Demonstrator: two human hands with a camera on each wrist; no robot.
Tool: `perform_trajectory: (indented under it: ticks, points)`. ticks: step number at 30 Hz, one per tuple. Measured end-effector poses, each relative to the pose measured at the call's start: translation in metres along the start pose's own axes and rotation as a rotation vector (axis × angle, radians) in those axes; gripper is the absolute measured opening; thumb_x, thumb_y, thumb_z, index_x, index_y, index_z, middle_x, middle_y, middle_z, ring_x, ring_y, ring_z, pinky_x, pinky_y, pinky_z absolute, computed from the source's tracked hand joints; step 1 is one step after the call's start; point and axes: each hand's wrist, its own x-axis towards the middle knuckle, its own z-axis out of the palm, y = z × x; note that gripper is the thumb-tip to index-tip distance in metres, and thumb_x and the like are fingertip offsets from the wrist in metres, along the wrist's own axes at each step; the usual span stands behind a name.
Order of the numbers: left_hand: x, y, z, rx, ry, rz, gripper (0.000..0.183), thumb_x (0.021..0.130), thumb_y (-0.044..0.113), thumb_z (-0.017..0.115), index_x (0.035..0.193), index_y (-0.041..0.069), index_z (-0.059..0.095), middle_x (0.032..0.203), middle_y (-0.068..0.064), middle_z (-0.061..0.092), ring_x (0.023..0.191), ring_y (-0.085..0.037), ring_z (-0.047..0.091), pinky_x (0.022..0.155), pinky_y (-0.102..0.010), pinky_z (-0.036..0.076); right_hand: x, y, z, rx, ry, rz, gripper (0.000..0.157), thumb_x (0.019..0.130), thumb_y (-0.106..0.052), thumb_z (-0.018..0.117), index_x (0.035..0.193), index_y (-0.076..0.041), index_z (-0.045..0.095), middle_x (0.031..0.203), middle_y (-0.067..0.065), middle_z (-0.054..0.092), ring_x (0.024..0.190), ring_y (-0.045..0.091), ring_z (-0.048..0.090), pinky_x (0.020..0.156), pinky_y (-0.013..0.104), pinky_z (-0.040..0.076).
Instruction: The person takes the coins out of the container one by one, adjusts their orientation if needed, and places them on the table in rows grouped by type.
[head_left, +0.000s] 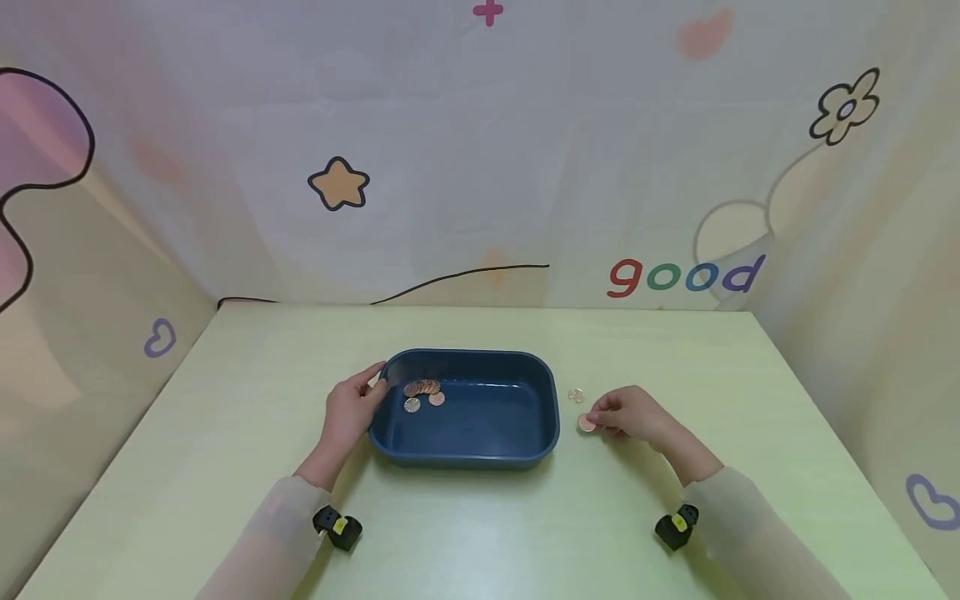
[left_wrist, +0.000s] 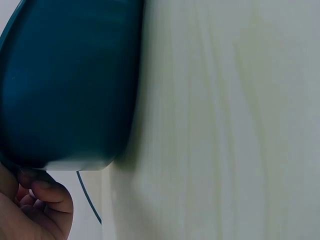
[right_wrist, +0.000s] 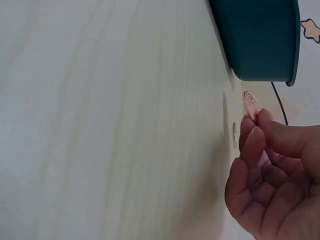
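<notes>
A dark blue rectangular tray [head_left: 480, 450] stands on the table, with several copper-coloured coins [head_left: 423, 387] and a paler coin [head_left: 412, 405] in its left part. My left hand [head_left: 350, 417] grips the tray's left end, the thumb at the rim and fingers against the outside. To the right of the tray, my right hand [head_left: 633, 413] pinches a copper-coloured coin [right_wrist: 251, 105] between thumb and fingertips; the right wrist view shows it tilted up, above the table. Just beyond it, pale, shiny coin-like pieces [head_left: 576, 395] lie on the table by the tray's right side.
The light wood-grain table [head_left: 480, 533] runs back to a printed cloth [head_left: 480, 192], which also hangs along both sides. A small black camera is strapped to each wrist, over the sleeves.
</notes>
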Motion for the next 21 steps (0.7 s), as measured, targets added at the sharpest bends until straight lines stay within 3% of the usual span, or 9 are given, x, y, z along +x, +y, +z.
perform_trajectory:
  ticks: [8, 21]
  points:
    - [-0.0002, 0.0026, 0.0002, 0.01, 0.006, 0.0, 0.044, 0.099, 0.014, 0.057, 0.141, 0.001, 0.061, 0.063, 0.002, 0.047, 0.056, -0.011, 0.041, 0.051, -0.022, 0.032, 0.001, 0.0019, 0.0003, -0.06, -0.009, 0.014, 0.017, 0.096, -0.013, 0.068, 0.096, 0.004, 0.072, 0.075, -0.001, 0.061, 0.067, 0.013, 0.05, 0.062, 0.024, 0.043]
    - [-0.0007, 0.0038, 0.0001, 0.027, 0.009, 0.009, 0.043, 0.099, 0.014, 0.057, 0.14, 0.001, 0.061, 0.064, 0.002, 0.046, 0.057, -0.011, 0.04, 0.051, -0.022, 0.031, 0.0005, 0.002, 0.0047, -0.126, 0.022, -0.053, 0.016, 0.094, -0.011, 0.07, 0.09, 0.004, 0.074, 0.073, -0.001, 0.058, 0.07, 0.014, 0.047, 0.064, 0.027, 0.038]
